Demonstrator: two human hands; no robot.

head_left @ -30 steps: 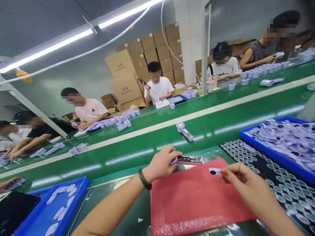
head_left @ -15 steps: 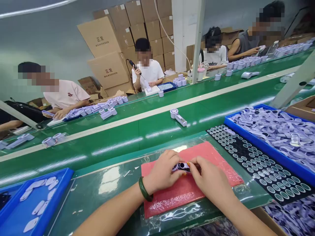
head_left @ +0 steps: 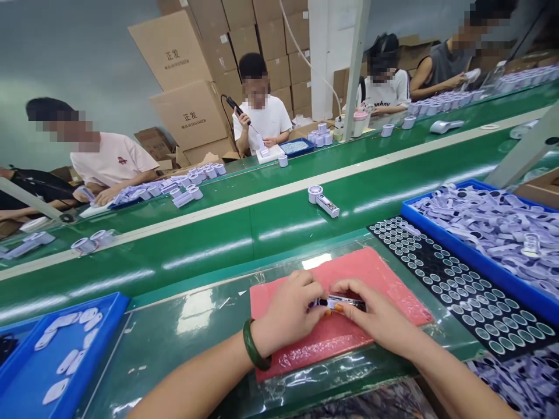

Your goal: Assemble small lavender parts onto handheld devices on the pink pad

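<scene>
My left hand [head_left: 292, 314] and my right hand [head_left: 381, 314] meet over a red mat [head_left: 362, 265]. Between them they grip a small pale-purple plastic part [head_left: 338, 299] with a dark, shiny upper side. Fingers of the left hand pinch one end and cover much of it. At the other end, the right thumb and fingertips hold it from both sides. What exactly the part is cannot be made out. A black sheet of round clear-centred stickers [head_left: 469, 291] lies to the right of the mat.
A blue tray [head_left: 476, 266] heaped with purple parts stands at right. Another blue tray [head_left: 26, 384] with several white pieces is at left. Beyond runs a green conveyor [head_left: 209, 244] carrying a handheld fan [head_left: 328, 206]. Co-workers sit along the far side.
The part has turned between my fingers, and its long dark side now shows toward the right hand. My right hand has shifted slightly right, with its fingers further along the part.
</scene>
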